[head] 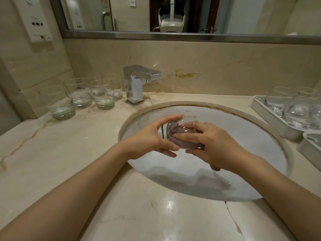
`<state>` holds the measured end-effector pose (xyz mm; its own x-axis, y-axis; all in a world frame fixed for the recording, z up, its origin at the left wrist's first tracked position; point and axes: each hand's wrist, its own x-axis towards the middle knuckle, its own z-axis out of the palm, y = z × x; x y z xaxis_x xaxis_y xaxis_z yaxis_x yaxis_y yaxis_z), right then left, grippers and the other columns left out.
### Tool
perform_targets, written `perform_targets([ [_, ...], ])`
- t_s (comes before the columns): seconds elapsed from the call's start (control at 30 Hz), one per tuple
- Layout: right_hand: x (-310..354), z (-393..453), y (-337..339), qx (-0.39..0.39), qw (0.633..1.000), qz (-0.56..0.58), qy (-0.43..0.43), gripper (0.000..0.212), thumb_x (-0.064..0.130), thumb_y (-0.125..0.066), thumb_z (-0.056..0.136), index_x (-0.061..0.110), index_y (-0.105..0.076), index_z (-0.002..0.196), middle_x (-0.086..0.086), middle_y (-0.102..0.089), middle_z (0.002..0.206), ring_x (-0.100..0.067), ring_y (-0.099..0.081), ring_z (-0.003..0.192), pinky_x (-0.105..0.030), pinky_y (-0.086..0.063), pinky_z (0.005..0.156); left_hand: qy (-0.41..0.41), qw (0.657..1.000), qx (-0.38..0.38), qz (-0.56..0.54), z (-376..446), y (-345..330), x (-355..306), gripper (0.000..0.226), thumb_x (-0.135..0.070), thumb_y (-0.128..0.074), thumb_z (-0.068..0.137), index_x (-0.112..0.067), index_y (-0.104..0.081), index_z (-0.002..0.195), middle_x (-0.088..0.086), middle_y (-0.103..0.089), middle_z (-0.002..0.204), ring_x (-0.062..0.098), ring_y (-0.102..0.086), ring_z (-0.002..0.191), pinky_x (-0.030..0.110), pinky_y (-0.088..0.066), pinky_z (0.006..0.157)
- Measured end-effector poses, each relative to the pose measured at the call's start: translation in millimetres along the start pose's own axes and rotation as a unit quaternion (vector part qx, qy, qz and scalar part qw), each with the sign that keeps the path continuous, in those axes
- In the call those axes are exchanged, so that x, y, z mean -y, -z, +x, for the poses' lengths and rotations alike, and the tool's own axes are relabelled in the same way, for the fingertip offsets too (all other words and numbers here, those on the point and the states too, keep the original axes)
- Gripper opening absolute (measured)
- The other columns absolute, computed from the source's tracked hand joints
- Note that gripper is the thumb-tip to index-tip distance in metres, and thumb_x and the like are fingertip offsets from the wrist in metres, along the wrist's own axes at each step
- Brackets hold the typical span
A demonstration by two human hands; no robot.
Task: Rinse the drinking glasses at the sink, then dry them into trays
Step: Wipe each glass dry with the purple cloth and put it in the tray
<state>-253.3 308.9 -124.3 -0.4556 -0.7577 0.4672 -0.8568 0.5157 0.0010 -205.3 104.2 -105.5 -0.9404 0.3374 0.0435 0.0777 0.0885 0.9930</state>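
Note:
Over the white sink basin [251,136] my left hand [149,138] grips a clear drinking glass [184,122] lying on its side, its thick base toward my palm. A purple-grey cloth [184,138] is stuffed inside the glass. My right hand [215,143] holds the cloth, fingers reaching into the glass's mouth, and a tail of cloth hangs below that wrist. Several more clear glasses [102,96] stand upright on the counter left of the tap. At the right, a white tray [264,113] holds several glasses [298,108].
A chrome tap [137,84] stands behind the basin at the left. A second white tray [311,146] juts in at the right edge, below the first one. A mirror runs above the marble backsplash. A wall panel with sockets [36,23] hangs at the upper left.

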Motion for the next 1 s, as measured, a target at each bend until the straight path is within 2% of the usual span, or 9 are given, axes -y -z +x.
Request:
perform_targets([
  [0.13,8,3,4,0.023,0.982,0.164,-0.094,0.050,0.019,-0.081,0.075,0.035,-0.065,0.119,0.012,-0.058,0.119,-0.011,-0.057,0.102,-0.028,-0.047,0.090,-0.055,0.991,-0.015,0.118,3,-2,7,0.080,0.006,-0.073,0.077,-0.036,-0.043,0.138,-0.003,-0.042,0.133,0.015,-0.063,0.104,0.029,-0.059,0.076],
  [0.27,18,8,13,0.080,0.827,0.505,-0.234,0.029,0.007,-0.075,0.078,0.028,-0.069,0.098,0.015,-0.072,0.081,0.002,-0.066,0.076,-0.010,-0.047,0.069,-0.189,0.905,-0.044,0.379,7,7,24,0.083,-0.005,-0.077,0.078,-0.037,-0.034,0.141,0.001,-0.036,0.127,0.004,-0.041,0.117,0.007,-0.036,0.097],
  [0.33,19,9,15,0.088,0.790,0.550,-0.255,0.025,0.005,-0.071,0.080,0.022,-0.068,0.098,0.013,-0.072,0.076,0.000,-0.067,0.070,-0.011,-0.048,0.063,-0.215,0.886,-0.053,0.406,9,10,27,0.086,-0.006,-0.078,0.077,-0.040,-0.034,0.143,-0.002,-0.034,0.128,0.007,-0.038,0.122,0.006,-0.035,0.098],
  [0.47,21,9,13,0.039,0.845,0.486,-0.221,0.038,0.005,-0.076,0.077,0.030,-0.066,0.105,0.017,-0.072,0.091,0.002,-0.066,0.085,-0.012,-0.047,0.075,-0.183,0.935,-0.087,0.291,7,5,16,0.084,0.003,-0.082,0.067,-0.040,-0.048,0.131,0.000,-0.046,0.127,0.007,-0.050,0.116,0.016,-0.043,0.096],
  [0.57,13,4,5,0.011,0.977,0.193,-0.096,0.046,0.018,-0.078,0.077,0.033,-0.065,0.119,0.008,-0.061,0.118,-0.015,-0.061,0.102,-0.030,-0.050,0.086,-0.056,0.995,-0.038,0.072,2,3,4,0.084,0.016,-0.074,0.069,-0.039,-0.053,0.128,0.001,-0.051,0.131,0.021,-0.068,0.099,0.034,-0.058,0.078],
  [0.63,7,3,1,0.004,0.998,0.057,-0.025,0.047,0.027,-0.072,0.075,0.027,-0.066,0.122,-0.004,-0.061,0.121,-0.030,-0.064,0.096,-0.044,-0.056,0.076,-0.031,0.999,-0.020,0.018,1,2,3,0.083,0.021,-0.070,0.070,-0.033,-0.054,0.130,0.006,-0.054,0.129,0.025,-0.070,0.090,0.041,-0.060,0.075],
  [0.7,6,3,3,0.005,0.998,0.051,-0.027,0.049,0.030,-0.070,0.072,0.026,-0.067,0.121,-0.007,-0.063,0.120,-0.034,-0.065,0.092,-0.048,-0.057,0.071,-0.034,0.999,-0.017,0.018,2,2,4,0.082,0.020,-0.070,0.071,-0.032,-0.053,0.132,0.005,-0.054,0.128,0.027,-0.070,0.092,0.043,-0.060,0.076],
  [0.83,11,3,6,0.027,0.973,0.199,-0.118,0.050,0.019,-0.080,0.075,0.031,-0.065,0.122,0.007,-0.058,0.118,-0.017,-0.059,0.105,-0.033,-0.048,0.091,-0.078,0.986,-0.031,0.143,3,0,9,0.081,0.009,-0.074,0.074,-0.037,-0.047,0.135,0.000,-0.046,0.131,0.018,-0.063,0.104,0.029,-0.058,0.077],
  [1.0,21,10,19,0.032,0.808,0.541,-0.232,0.040,0.002,-0.076,0.075,0.021,-0.068,0.109,0.006,-0.074,0.095,-0.005,-0.069,0.087,-0.014,-0.049,0.075,-0.308,0.854,-0.103,0.406,7,8,20,0.071,-0.008,-0.074,0.078,-0.026,-0.042,0.139,0.007,-0.040,0.127,0.009,-0.041,0.122,0.015,-0.037,0.102],
])
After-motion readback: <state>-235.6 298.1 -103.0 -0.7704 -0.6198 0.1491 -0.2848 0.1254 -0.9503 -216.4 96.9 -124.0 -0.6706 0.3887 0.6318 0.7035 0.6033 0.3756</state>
